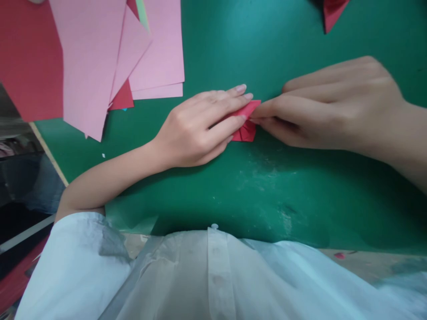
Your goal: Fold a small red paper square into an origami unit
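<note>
A small folded piece of red paper (247, 125) lies on the green mat (233, 186) in the middle of the view. My left hand (200, 129) rests flat over its left part, fingers pressing it down. My right hand (333, 109) comes in from the right, its thumb and forefinger pinching the paper's right edge. Most of the paper is hidden under my fingers.
A fan of pink paper sheets (110, 53) lies at the top left over red sheets (30, 58). Another folded red paper piece (333, 13) pokes in at the top edge. The mat's left edge (50, 153) runs diagonally; my pale shirt (213, 275) fills the bottom.
</note>
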Tool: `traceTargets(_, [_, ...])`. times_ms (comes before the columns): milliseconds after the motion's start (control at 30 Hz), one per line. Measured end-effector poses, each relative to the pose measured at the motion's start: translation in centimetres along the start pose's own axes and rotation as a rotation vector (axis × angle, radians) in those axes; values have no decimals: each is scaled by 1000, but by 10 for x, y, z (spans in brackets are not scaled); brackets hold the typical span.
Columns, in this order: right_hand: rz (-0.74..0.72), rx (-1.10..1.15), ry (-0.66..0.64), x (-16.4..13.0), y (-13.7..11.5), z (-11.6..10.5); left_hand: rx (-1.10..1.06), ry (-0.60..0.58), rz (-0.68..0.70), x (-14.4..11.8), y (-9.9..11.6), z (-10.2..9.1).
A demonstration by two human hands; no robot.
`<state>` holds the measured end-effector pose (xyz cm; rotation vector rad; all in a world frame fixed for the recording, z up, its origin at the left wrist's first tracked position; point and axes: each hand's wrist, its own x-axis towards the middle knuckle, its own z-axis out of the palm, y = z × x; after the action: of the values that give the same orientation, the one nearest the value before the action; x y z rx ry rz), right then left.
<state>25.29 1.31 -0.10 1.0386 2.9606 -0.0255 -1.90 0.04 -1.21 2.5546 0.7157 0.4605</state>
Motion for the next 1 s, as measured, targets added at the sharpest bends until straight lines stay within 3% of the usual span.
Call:
traceTargets(200, [-43,26,-15,3,0,-4,7,50,1,2,3,1])
traceTargets(467, [-81,17,61,5,1,-2,26,40,4,3,5,0])
traceTargets(733, [-36,-9,-21,8,-3,-9,32,54,-12,3,7,2])
traceTargets(1000, [-65,-49,5,4,-2,-4,11,61,49,-1,1,-1])
